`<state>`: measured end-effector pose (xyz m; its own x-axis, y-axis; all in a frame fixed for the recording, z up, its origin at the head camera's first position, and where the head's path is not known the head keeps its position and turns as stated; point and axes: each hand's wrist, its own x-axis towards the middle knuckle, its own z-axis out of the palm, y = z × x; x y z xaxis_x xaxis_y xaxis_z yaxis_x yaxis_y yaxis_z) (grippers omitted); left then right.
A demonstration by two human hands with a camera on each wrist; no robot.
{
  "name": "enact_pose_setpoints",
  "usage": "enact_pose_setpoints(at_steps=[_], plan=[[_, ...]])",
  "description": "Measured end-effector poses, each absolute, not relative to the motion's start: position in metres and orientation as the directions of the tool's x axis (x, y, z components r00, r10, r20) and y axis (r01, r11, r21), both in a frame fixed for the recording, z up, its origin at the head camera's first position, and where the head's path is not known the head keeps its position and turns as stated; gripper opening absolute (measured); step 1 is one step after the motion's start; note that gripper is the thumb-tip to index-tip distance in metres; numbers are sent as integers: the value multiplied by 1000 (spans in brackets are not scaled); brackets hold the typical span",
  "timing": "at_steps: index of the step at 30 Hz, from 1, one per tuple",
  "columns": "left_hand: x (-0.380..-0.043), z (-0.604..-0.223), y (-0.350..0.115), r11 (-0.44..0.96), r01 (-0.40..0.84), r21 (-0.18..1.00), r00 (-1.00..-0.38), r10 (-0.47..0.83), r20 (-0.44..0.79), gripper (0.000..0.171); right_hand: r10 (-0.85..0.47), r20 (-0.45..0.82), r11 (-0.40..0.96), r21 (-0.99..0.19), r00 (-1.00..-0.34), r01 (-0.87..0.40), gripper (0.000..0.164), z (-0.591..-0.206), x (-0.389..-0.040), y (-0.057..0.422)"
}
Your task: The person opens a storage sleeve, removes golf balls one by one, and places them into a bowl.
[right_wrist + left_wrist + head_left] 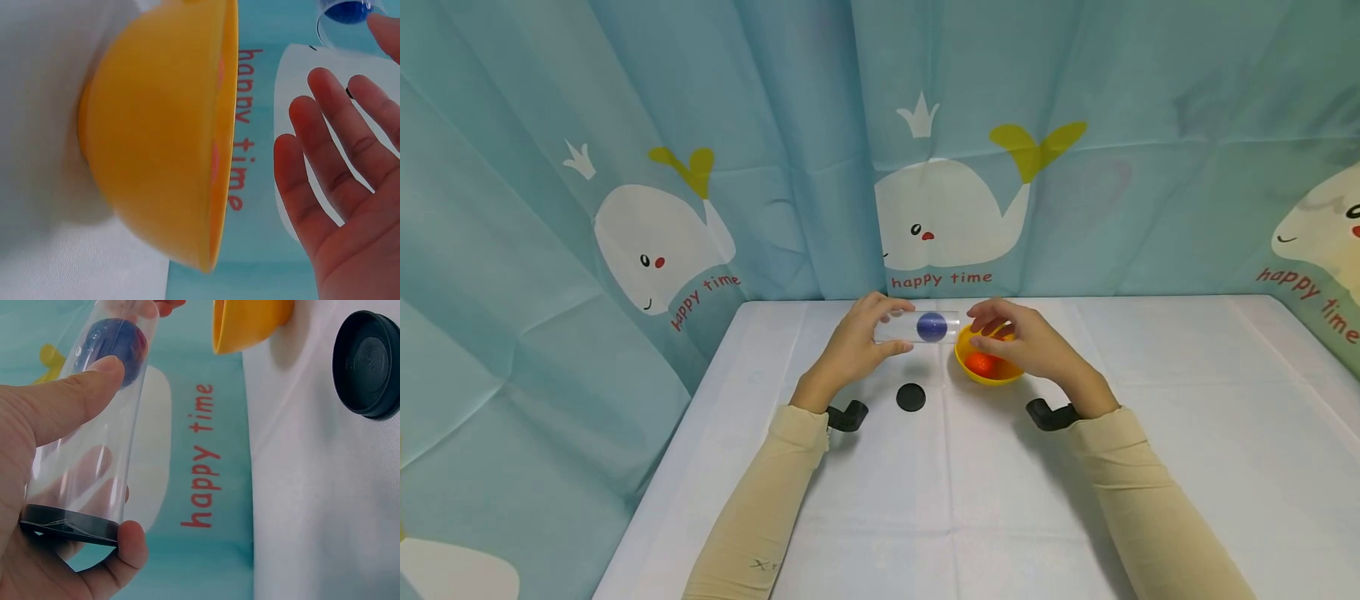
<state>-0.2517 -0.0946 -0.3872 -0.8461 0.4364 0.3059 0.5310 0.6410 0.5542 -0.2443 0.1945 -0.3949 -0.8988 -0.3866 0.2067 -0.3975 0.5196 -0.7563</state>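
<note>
My left hand (859,340) grips a clear plastic tube (895,328), held sideways above the table. A dark blue ball (932,327) lies inside the tube, toward its right end. In the left wrist view a black cap (69,524) closes the end near my palm. My right hand (1026,340) hovers over a yellow bowl (150,125), fingers spread and loosely bent, holding nothing. Orange-red balls (981,364) sit in the bowl, partly hidden by that hand. The tube's right end faces my right fingertips across a small gap.
A loose black round cap (911,397) lies on the white-covered table (910,483), in front of the tube. Behind the table hangs a light blue curtain (805,208) printed with whales. Black wrist mounts (847,416) jut from both forearms.
</note>
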Motion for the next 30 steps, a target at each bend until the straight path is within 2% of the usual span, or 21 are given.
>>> enact_pose_setpoints(at_steps=[11, 30], plan=[[-250, -386, -94, 645, 534, 547, -845, 433, 314, 53, -413, 205, 468, -788, -887, -400, 42, -399, -243, 183], [-249, -383, -94, 655, 526, 542, -850, 423, 314, 52, -401, 210, 492, -772, -892, -403, 42, -402, -244, 184]])
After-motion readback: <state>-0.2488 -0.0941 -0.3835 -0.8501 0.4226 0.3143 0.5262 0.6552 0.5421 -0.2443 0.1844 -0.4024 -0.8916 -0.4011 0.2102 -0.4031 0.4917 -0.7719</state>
